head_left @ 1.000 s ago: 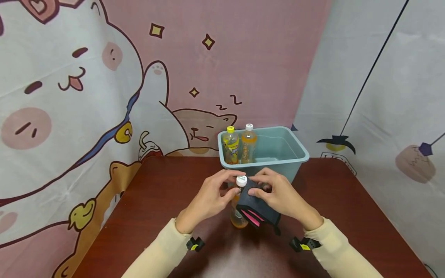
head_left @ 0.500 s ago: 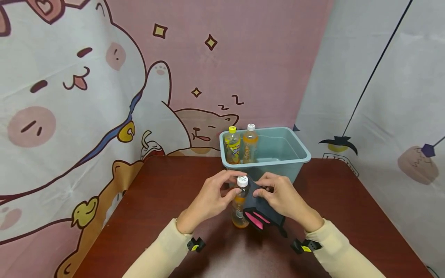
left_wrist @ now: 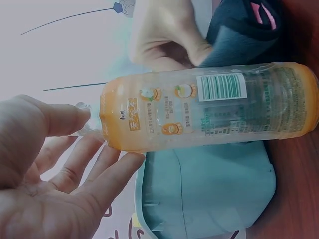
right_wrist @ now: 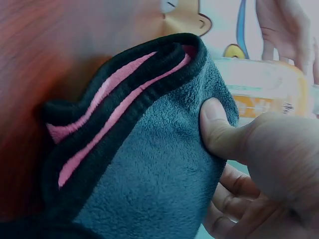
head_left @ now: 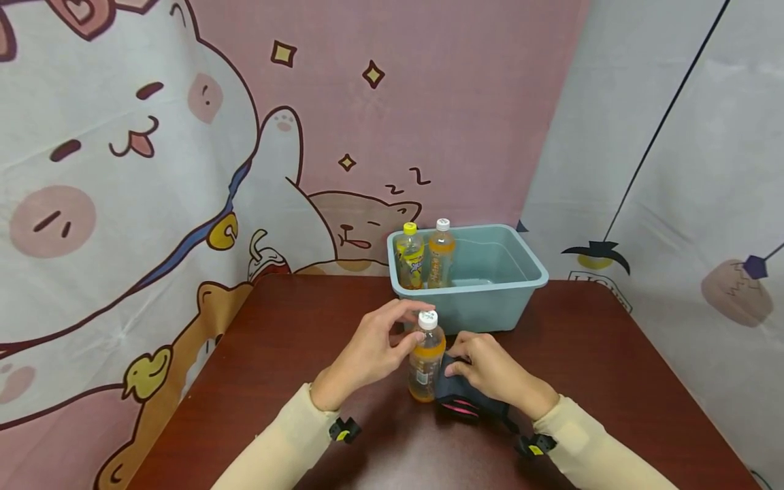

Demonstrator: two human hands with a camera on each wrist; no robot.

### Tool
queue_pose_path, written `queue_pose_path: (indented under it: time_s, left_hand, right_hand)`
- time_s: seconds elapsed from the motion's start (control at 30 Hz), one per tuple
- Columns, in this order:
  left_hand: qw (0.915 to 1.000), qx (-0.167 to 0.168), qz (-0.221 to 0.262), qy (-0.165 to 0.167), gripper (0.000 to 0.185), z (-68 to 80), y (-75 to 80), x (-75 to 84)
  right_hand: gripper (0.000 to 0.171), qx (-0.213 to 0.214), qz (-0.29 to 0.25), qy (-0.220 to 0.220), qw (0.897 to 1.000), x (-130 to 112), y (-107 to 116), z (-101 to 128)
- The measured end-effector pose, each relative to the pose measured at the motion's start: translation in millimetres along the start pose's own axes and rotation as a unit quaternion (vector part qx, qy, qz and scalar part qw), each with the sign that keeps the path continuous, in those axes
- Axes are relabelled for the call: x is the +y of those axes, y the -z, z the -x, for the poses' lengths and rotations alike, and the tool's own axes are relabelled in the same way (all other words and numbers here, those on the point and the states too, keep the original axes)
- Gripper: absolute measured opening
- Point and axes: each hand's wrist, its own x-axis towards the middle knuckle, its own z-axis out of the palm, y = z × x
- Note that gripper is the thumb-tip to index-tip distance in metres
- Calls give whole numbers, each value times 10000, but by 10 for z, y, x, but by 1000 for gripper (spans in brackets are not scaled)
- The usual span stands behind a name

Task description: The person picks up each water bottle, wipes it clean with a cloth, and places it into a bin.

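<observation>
An upright plastic bottle (head_left: 427, 371) with a white cap and an orange-banded label stands on the table. My left hand (head_left: 370, 348) holds it around the neck, thumb on the near side; in the left wrist view the barcode on the bottle (left_wrist: 169, 109) faces the camera. To its right, my right hand (head_left: 493, 367) pinches a folded dark grey cloth (head_left: 459, 389) with black edging and pink inner layers. In the right wrist view the thumb presses on top of the cloth (right_wrist: 149, 154), with the fingers beneath. The cloth hangs low beside the bottle's lower half.
Behind the hands a light blue plastic bin (head_left: 478, 306) stands on the dark red table (head_left: 294, 340). Inside at its left are a yellow-capped bottle (head_left: 411, 262) and a white-capped bottle (head_left: 442, 258). A printed cloth backdrop (head_left: 478, 102) closes off the back.
My right hand has moved down with the cloth along the bottle's right side, uncovering the bottle's upper part and label. My left hand keeps its hold at the neck.
</observation>
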Motion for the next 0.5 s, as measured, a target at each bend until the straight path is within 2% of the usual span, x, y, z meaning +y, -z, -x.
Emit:
queue_pose_path:
  time_s: [0.1, 0.3, 0.5]
  left_hand:
    - [10000, 3, 32, -7, 53, 1, 4, 2]
    - [9999, 4, 146, -46, 53, 0, 2, 8]
    - [10000, 21, 70, -49, 52, 2, -10, -8]
  right_hand:
    - [17, -114, 176, 71, 9998, 48, -81, -1]
    - [16, -422, 113, 48, 9990, 143, -209, 21]
    - [16, -462, 7, -104, 9989, 167, -235, 33]
